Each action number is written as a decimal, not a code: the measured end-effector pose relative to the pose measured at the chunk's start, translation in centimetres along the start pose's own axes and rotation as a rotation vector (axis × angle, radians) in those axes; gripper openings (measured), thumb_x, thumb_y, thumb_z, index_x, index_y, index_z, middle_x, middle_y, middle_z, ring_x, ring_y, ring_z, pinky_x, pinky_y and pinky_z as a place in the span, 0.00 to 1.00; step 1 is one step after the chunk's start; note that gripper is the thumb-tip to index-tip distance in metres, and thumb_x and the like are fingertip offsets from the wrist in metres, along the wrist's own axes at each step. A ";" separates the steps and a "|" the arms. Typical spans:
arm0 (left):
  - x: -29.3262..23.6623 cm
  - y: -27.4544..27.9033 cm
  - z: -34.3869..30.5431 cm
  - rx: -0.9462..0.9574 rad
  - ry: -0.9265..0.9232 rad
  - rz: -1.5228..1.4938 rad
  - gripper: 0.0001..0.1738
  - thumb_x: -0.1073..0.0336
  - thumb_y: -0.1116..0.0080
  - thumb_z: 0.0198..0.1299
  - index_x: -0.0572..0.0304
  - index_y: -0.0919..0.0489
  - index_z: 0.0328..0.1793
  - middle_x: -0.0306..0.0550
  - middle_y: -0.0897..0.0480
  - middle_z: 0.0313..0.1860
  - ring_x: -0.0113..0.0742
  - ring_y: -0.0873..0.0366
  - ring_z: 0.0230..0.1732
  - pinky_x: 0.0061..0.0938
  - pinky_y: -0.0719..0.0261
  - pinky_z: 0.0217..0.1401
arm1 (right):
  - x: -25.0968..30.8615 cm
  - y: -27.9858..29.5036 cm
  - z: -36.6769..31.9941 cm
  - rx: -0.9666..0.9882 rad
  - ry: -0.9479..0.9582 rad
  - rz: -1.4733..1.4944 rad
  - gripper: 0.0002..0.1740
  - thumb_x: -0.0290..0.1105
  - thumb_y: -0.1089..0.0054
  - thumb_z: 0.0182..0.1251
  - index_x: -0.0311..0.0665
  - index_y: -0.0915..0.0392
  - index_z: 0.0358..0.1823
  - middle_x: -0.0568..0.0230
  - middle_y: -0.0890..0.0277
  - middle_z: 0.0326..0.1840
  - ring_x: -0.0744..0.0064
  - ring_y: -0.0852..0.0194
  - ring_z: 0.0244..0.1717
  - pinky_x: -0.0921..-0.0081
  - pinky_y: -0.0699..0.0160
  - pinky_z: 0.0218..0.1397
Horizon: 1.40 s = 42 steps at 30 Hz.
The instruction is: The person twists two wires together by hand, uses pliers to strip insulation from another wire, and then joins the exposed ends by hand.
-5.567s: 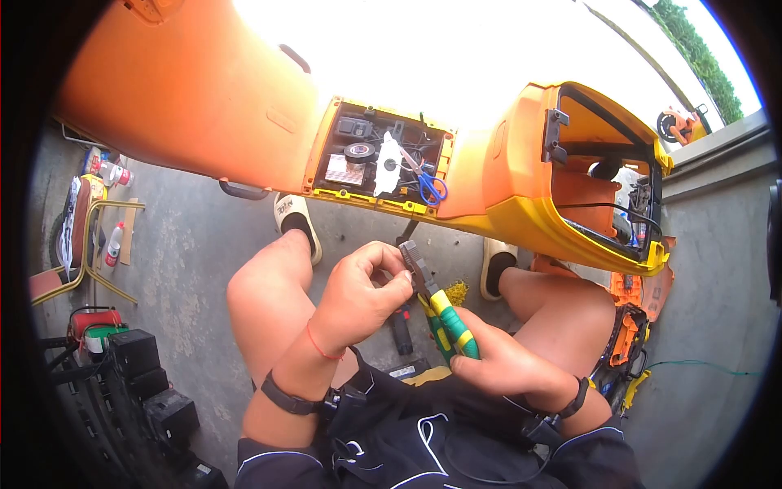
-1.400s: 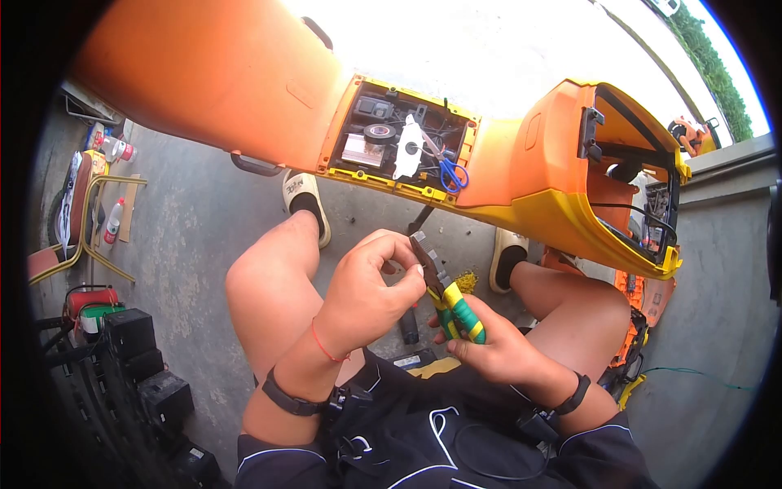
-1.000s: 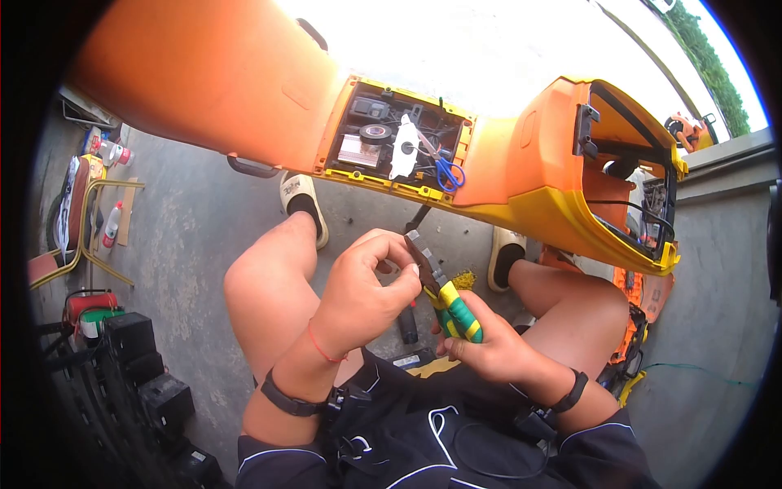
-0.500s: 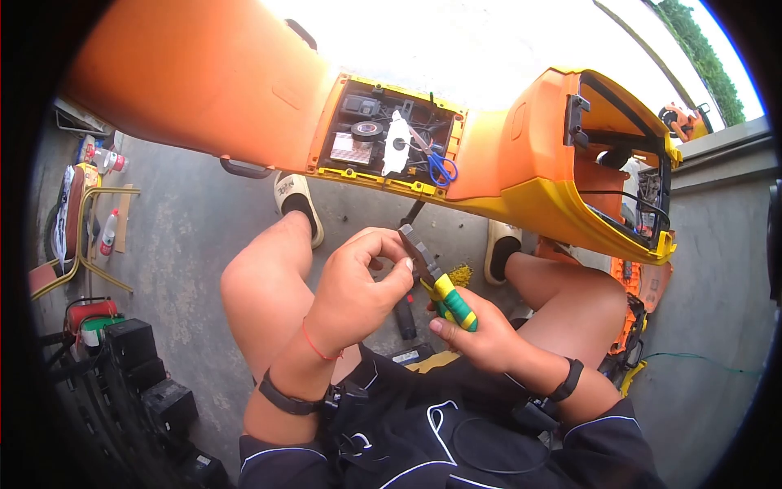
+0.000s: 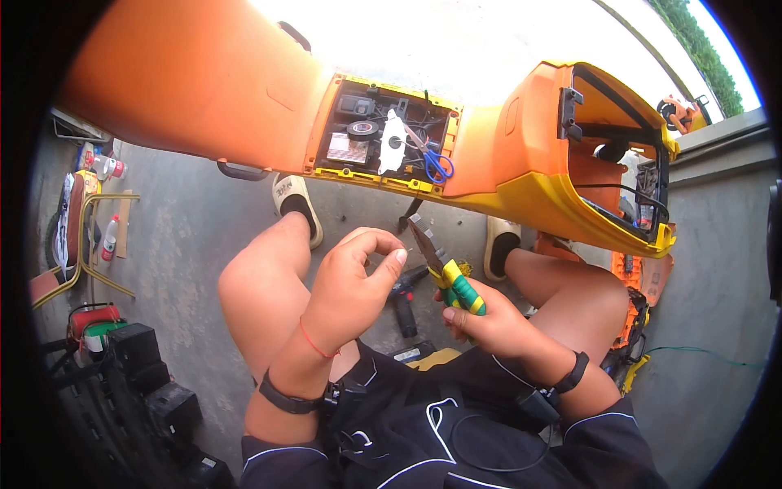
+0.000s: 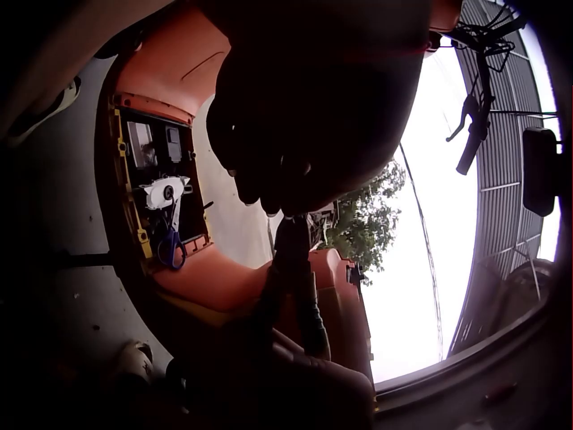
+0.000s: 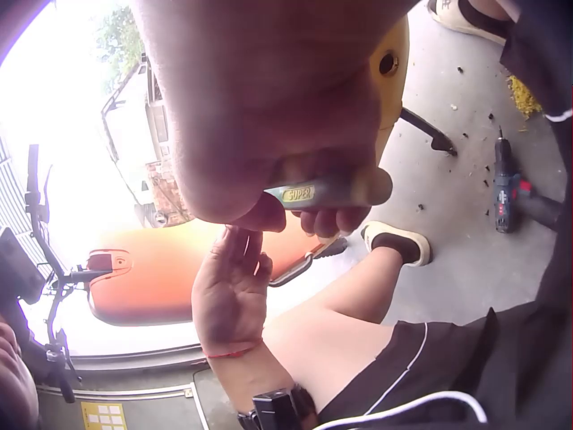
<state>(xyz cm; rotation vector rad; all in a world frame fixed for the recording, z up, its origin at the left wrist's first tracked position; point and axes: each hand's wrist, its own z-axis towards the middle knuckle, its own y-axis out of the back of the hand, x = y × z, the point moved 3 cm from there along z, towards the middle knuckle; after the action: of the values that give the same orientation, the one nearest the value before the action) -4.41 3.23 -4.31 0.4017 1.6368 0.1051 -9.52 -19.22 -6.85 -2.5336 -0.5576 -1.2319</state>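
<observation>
Right now gripping pliers (image 5: 452, 277) in right grip (image 5: 493, 324), clamping thumb and fingers round the green-and-yellow handles. Aiming the pliers' head up and leftward, just beside the fingertips of left grip (image 5: 356, 277), with a visible gap between. Curling left thumb and index finger toward each other; not managing to tell whether pinching something tiny, too small to make out. Wearing a black strap on each wrist, plus a red string (image 5: 319, 341) on the left.

Working between spread legs. Seeing below, on the concrete floor (image 5: 195, 244), a drill (image 5: 405, 314) and a yellow pile (image 5: 464, 267) near it, partly hidden by the pliers in the head view.

Farther out, facing orange-and-yellow bodywork (image 5: 493, 159) across the whole view. Spotting in its open bay (image 5: 383, 180) a roll of tape (image 5: 362, 130), a white piece (image 5: 393, 145) and blue-handled scissors (image 5: 437, 165) reaching over the rim.

Far left, noticing a bottle (image 5: 109, 238) beside a metal chair frame (image 5: 85, 236), then stacked black boxes (image 5: 134, 354). Far right, seeing a green cable (image 5: 700, 351) along the floor.
</observation>
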 end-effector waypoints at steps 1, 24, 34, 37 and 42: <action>0.2 -0.1 0.0 0.020 0.055 -0.050 0.07 0.68 0.35 0.71 0.67 0.15 0.47 0.41 0.14 0.46 0.28 0.19 0.47 0.24 0.24 0.50 | -0.1 -0.1 -0.2 0.083 -0.049 0.145 0.18 0.30 0.39 0.77 0.35 0.25 0.65 0.69 0.22 0.42 0.78 0.21 0.39 0.76 0.20 0.45; 0.5 -0.3 0.4 0.027 0.185 -0.486 0.07 0.68 0.36 0.74 0.63 0.19 0.53 0.42 0.13 0.44 0.25 0.18 0.47 0.21 0.21 0.53 | 0.2 -0.2 -1.7 0.355 -0.147 0.549 0.45 0.15 0.42 0.63 0.27 0.46 0.84 0.43 0.32 0.75 0.53 0.29 0.72 0.63 0.11 0.60; -0.1 -0.5 0.5 -0.054 0.155 -0.534 0.03 0.69 0.38 0.74 0.59 0.21 0.48 0.48 0.11 0.44 0.29 0.16 0.43 0.24 0.20 0.50 | -0.3 -0.4 -1.5 0.318 -0.042 0.449 0.43 0.17 0.40 0.67 0.32 0.45 0.84 0.44 0.32 0.75 0.52 0.27 0.71 0.59 0.17 0.65; -0.3 -0.6 0.4 -0.043 0.157 -0.499 0.04 0.67 0.38 0.74 0.58 0.21 0.46 0.46 0.10 0.44 0.28 0.16 0.42 0.22 0.22 0.48 | -0.2 -0.5 -1.6 0.308 -0.051 0.401 0.42 0.17 0.40 0.68 0.31 0.43 0.83 0.48 0.28 0.71 0.57 0.26 0.69 0.61 0.18 0.65; -0.4 -0.8 0.4 -0.032 0.145 -0.508 0.05 0.66 0.38 0.75 0.56 0.22 0.44 0.46 0.10 0.44 0.28 0.15 0.41 0.21 0.24 0.47 | 0.0 -0.4 -1.8 0.277 -0.076 0.388 0.41 0.18 0.39 0.68 0.31 0.42 0.82 0.50 0.27 0.69 0.60 0.26 0.68 0.63 0.18 0.64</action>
<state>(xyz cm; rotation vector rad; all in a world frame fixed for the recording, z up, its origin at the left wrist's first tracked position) -4.18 2.24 -4.20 -0.0553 1.8309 -0.2258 -10.96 -19.55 -5.69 -2.3167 -0.2153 -0.8589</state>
